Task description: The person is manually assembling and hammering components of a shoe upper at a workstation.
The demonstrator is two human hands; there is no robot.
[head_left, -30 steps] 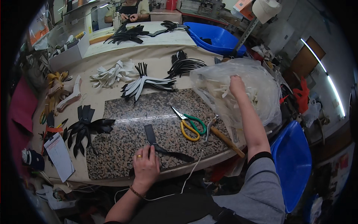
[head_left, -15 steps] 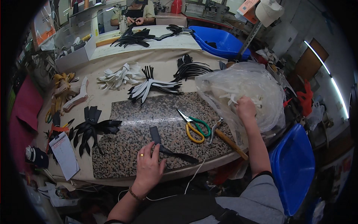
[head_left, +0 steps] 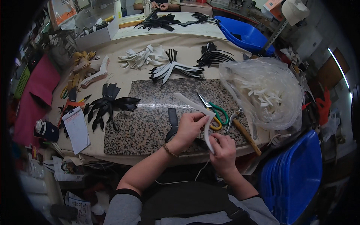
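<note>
Altogether, you have one cloth-covered table [head_left: 120, 80] before you, the largest thing near your hands. One blue tub [head_left: 245, 33] stands beyond its far right side, and a stack of blue tubs [head_left: 300, 168], too tightly nested to count, sits at your lower right. On the table lies one speckled granite slab [head_left: 150, 135], and just beside its right edge one clear plastic bag [head_left: 288, 108] holds loose white strips, too jumbled to count. Three tied-looking bundles surround the slab: one black bundle [head_left: 107, 107] at left, one black-and-white bundle [head_left: 174, 71] behind, and one dark bundle [head_left: 213, 56] farther back. One pile of white strips [head_left: 144, 56] lies left of the black-and-white one.

Your one wooden-handled hammer [head_left: 245, 137] rests near the slab's right edge. One curved white strip [head_left: 207, 131] is raised above the slab's front right part, between you and one pair of scissors [head_left: 221, 112] with a green and a yellow handle. One black strip [head_left: 173, 117] lies on the slab, partly covered by your left hand [head_left: 189, 127]. That hand's fingers pinch the white strip around its bend; your right hand [head_left: 224, 150] grips it near its lower end.
</note>
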